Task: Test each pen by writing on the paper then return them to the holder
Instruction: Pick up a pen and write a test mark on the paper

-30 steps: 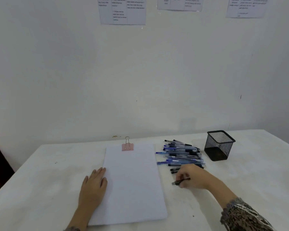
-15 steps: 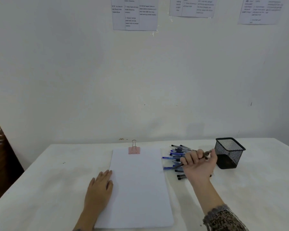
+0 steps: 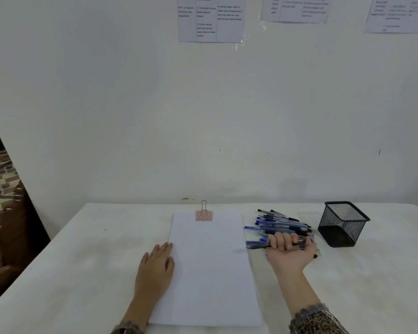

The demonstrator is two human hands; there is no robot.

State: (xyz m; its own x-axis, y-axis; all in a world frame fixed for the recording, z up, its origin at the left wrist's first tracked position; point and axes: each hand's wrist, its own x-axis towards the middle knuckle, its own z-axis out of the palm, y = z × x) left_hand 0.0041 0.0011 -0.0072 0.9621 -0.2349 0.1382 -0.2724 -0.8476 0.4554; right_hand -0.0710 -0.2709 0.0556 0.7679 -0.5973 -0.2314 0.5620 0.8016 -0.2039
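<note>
The right hand point(image 3: 287, 249) had lifted a pen point(image 3: 256, 247) off the pile point(image 3: 279, 224), fingers curled round it, palm up; the left hand point(image 3: 155, 268) stayed flat on the blank paper point(image 3: 212, 273); writing seemed next.

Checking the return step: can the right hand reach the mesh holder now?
Probably yes. The right hand, gripping a pen, sits just left of the open-topped holder, with nothing standing between them.

We see a black wire-mesh metal holder point(image 3: 343, 224) far right, glossy plastic pens point(image 3: 279, 224) beside it, matt white paper point(image 3: 208, 268) under a pink metal clip point(image 3: 204, 215), and a matt, faintly stained desk point(image 3: 82, 273).
</note>
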